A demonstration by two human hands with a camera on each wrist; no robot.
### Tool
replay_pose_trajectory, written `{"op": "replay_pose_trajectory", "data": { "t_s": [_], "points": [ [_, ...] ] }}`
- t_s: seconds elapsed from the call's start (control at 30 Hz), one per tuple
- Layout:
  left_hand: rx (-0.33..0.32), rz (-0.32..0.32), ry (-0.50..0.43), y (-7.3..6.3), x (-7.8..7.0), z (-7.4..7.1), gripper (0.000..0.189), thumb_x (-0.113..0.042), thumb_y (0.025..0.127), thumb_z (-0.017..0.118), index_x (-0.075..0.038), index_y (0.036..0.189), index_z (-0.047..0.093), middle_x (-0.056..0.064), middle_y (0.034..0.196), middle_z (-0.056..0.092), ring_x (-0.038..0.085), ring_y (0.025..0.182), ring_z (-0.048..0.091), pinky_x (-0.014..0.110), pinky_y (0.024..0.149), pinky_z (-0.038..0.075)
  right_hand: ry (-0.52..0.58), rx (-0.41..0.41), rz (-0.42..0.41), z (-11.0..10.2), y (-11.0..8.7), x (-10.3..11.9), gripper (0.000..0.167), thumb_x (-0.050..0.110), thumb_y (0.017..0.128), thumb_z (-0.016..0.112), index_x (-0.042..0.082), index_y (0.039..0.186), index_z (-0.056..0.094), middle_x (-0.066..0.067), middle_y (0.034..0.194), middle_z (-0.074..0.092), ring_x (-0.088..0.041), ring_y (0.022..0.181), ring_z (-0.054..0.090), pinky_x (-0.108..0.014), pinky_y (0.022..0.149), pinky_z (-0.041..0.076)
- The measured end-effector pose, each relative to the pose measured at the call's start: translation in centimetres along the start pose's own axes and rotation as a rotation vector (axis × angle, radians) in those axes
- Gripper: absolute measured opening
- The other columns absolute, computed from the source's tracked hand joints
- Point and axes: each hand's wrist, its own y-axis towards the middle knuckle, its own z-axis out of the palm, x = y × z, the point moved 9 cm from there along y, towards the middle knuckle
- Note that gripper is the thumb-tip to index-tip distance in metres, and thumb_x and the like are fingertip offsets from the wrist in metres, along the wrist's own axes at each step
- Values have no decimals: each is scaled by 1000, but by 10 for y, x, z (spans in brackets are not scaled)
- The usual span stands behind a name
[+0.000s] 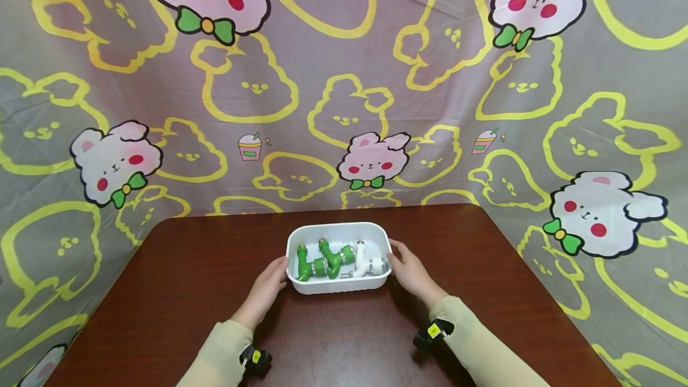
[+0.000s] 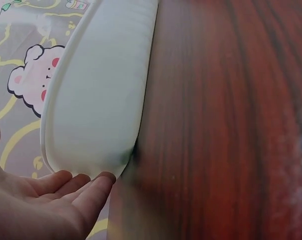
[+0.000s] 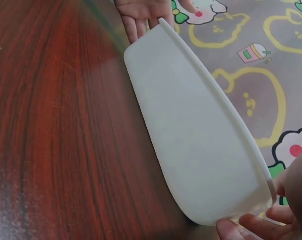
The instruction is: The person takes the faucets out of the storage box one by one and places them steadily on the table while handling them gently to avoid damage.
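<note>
A white rectangular tub [image 1: 337, 285] sits on the table, long side toward me. Inside lie two green water taps [image 1: 304, 270] and a white water tap [image 1: 363, 263], with a small metal fitting [image 1: 347, 275] near the front wall. My left hand [image 1: 269, 285] touches the tub's left end with nearly straight fingers; the left wrist view shows its fingertips [image 2: 108, 176] against the wall and the thumb apart from it. At the opposite end, my right hand [image 1: 411, 272] rests its fingers along the corner, fingertips [image 3: 226, 227] low on the wall in the right wrist view.
The dark reddish-brown wooden table [image 1: 215, 243] has rounded far corners. A patterned cloth [image 1: 322, 136] with cartoon rabbits hangs behind it and along both sides. Each wrist carries a black camera [image 1: 260, 360] over a light sleeve.
</note>
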Motion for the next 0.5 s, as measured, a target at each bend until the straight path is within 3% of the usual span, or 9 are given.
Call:
{"op": "replay_pose_trajectory", "data": {
  "t_s": [0.5],
  "points": [
    [6, -15, 76, -8, 2, 0, 52, -26, 110, 47, 8, 150, 43, 30, 152, 47, 42, 138, 51, 53, 112, 46, 8, 16, 2, -2, -9, 2, 47, 16, 107, 54, -2, 149, 46, -25, 133, 62, -21, 83, 69, -36, 80, 58]
  ]
}}
